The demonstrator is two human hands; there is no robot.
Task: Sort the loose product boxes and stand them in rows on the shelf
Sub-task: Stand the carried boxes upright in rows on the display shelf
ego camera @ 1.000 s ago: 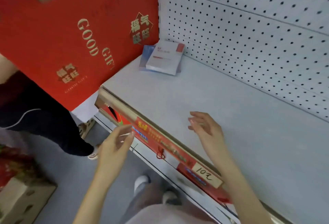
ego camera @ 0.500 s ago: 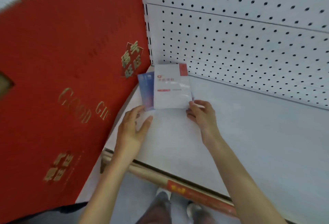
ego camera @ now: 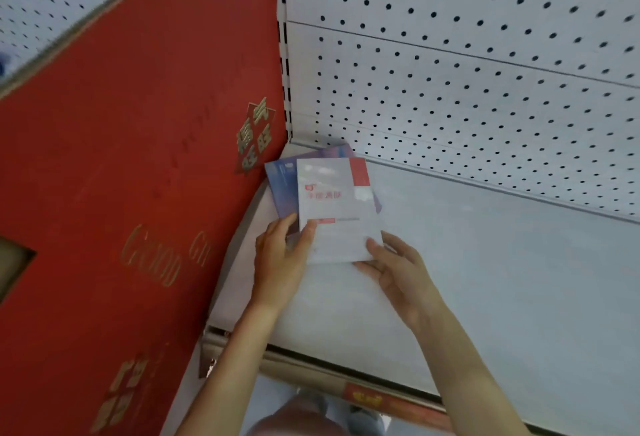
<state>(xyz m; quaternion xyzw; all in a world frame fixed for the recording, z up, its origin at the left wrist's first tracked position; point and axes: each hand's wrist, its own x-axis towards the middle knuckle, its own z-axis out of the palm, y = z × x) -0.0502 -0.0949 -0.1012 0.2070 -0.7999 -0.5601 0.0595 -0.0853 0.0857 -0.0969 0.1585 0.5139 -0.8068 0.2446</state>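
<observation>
A small pile of flat product boxes lies in the back left corner of the grey shelf point(ego camera: 485, 280). On top is a white box point(ego camera: 334, 207) with a red corner and red lettering; blue-purple boxes point(ego camera: 281, 190) stick out beneath it on the left. My left hand point(ego camera: 280, 262) holds the pile's near left edge, thumb on the white box, fingers over the blue ones. My right hand point(ego camera: 398, 269) pinches the white box's near right corner.
A big red gift carton point(ego camera: 138, 176) with gold lettering stands tight against the shelf's left side. White pegboard point(ego camera: 467, 72) forms the back wall. The shelf's front rail point(ego camera: 346, 376) carries a red label strip. Bare shelf stretches to the right.
Both hands reached from the shelf's front edge to the pile in the corner and took hold of it. The view came closer to the boxes.
</observation>
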